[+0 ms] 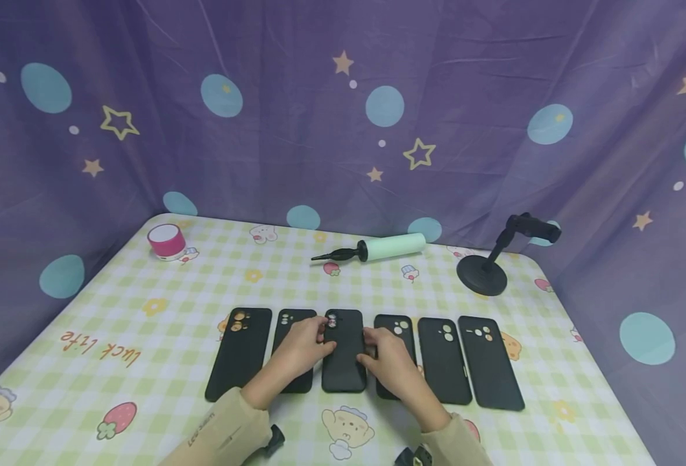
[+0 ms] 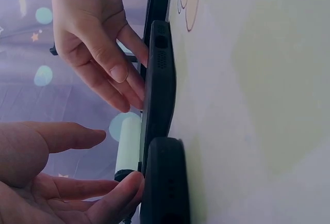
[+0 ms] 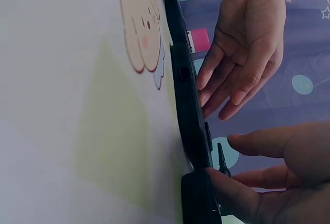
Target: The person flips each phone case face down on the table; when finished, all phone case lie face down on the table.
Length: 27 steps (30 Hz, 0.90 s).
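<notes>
A black phone case (image 1: pixel 344 362) lies back-up in the middle of a row of several black phone cases, its camera cutouts at the far left corner. My left hand (image 1: pixel 303 343) is at its upper left edge, over the case second from left (image 1: pixel 299 382), with the thumb held apart from the fingers. At the upper right edge is my right hand (image 1: pixel 389 359), partly over the case to the right (image 1: pixel 386 388). Both wrist views show the fingers loosely bent, fingertips close along the case edges. Neither hand has anything gripped between thumb and fingers.
More cases stand at the row's ends, one far left (image 1: pixel 238 356) and two at right (image 1: pixel 444 362), (image 1: pixel 490 362) on the checked tablecloth (image 1: pixel 186 375). Behind are a pink-and-white cylinder (image 1: pixel 167 243), a pale green hand pump (image 1: pixel 394 247) and a black stand (image 1: pixel 483 275).
</notes>
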{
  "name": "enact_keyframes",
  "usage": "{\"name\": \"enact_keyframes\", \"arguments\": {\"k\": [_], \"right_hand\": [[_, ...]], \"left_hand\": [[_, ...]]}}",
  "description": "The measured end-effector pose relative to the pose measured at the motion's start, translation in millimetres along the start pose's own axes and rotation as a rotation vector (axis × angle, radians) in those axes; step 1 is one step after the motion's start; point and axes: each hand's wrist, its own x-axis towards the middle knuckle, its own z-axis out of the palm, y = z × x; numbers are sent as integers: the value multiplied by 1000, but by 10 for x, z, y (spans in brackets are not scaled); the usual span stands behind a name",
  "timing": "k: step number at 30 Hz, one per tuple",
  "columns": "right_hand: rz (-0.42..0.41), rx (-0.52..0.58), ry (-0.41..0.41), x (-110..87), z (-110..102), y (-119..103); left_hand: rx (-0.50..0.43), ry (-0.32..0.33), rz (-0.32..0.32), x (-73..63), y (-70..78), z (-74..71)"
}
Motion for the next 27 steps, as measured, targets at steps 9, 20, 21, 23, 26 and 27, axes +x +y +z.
{"name": "enact_keyframes", "arguments": {"k": [9,20,21,23,26,27], "right_hand": [[9,12,-4,-16,-2,-7],[0,47,-33,-9,-18,18],[-1,52,-35,-8,-18,21],[1,67,-39,-9,-21,22],[-2,90,-53,-3,-27,27],[-4,96,-59,0,-32,29]], "left_hand": [[29,-1,21,-16,2,16],[87,19,44,-47,49,7],[89,23,47,-48,53,3],[91,32,53,-49,62,-7],[93,53,65,-42,77,-13],[91,58,67,-38,86,-14]]}}
